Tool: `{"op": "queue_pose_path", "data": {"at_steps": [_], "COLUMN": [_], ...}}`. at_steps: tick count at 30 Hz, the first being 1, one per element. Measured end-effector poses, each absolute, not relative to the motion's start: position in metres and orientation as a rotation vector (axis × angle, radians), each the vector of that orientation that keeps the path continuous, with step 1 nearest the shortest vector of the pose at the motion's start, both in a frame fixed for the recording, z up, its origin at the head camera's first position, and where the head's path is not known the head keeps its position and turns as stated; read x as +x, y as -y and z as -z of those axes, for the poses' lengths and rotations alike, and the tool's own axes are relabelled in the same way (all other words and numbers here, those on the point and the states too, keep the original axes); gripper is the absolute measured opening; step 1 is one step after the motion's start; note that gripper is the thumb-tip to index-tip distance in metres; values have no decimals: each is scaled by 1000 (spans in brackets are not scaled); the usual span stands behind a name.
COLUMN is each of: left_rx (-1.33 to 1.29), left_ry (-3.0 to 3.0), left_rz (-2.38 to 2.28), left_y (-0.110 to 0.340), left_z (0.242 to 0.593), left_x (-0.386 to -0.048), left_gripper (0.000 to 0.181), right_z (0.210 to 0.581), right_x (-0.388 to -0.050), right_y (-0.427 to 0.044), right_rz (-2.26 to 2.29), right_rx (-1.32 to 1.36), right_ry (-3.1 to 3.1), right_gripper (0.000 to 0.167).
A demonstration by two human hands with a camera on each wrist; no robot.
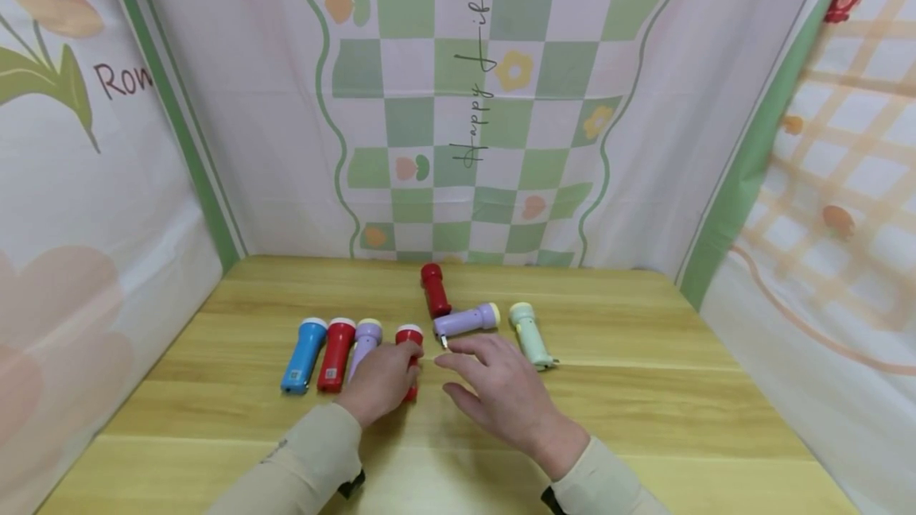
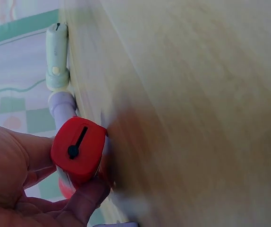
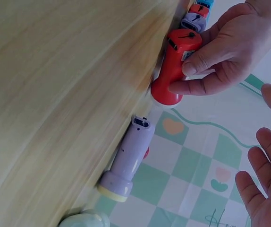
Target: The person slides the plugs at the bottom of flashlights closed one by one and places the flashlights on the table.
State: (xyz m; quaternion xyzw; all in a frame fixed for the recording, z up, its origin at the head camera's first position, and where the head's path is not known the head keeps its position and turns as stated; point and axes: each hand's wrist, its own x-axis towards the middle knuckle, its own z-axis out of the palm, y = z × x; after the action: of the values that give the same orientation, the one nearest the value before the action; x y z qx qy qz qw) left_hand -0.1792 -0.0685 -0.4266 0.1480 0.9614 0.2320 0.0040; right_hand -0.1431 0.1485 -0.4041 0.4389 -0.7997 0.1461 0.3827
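Observation:
My left hand [image 1: 382,378] grips a red flashlight [image 1: 409,334] with a white rim, thumb and fingers on opposite sides of its body. In the right wrist view this red flashlight [image 3: 171,71] has its white-rimmed head away from the camera. My right hand [image 1: 504,388] is spread with nothing in it, just in front of a lilac flashlight [image 1: 467,320] lying sideways. A small metallic piece [image 1: 444,342] sticks out at that flashlight's left end. To the left lie a blue flashlight [image 1: 304,356], another red one [image 1: 336,356] and another lilac one [image 1: 368,334], the last partly behind my left hand.
A darker red flashlight [image 1: 434,290] lies farther back, its near end close to the sideways lilac one. On the right is a pale green flashlight [image 1: 531,336]. Printed cloth walls [image 1: 272,102] enclose the wooden table [image 1: 608,300] at the back and sides.

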Motion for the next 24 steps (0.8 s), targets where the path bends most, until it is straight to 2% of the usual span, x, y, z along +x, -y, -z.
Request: {"op": "queue_pose_path", "data": {"at_steps": [12, 16, 21, 24], "left_rx": [678, 749, 717, 741], "left_ry": [-3242, -3279, -3229, -3233], "left_rz": [-487, -324, -323, -301], "left_y": [69, 69, 69, 70], "left_z": [433, 432, 429, 430], "left_x": [-169, -163, -158, -156], "left_gripper": [12, 18, 26, 25], "right_z": [406, 407, 408, 408], "right_x": [-143, -144, -145, -145], "right_y": [-148, -148, -148, -149], "right_rz": [-378, -380, -367, -348], "right_rx": [1125, 1123, 1112, 1096], "right_ry": [2029, 2030, 2043, 2059], "right_gripper": [42, 41, 45, 50]}}
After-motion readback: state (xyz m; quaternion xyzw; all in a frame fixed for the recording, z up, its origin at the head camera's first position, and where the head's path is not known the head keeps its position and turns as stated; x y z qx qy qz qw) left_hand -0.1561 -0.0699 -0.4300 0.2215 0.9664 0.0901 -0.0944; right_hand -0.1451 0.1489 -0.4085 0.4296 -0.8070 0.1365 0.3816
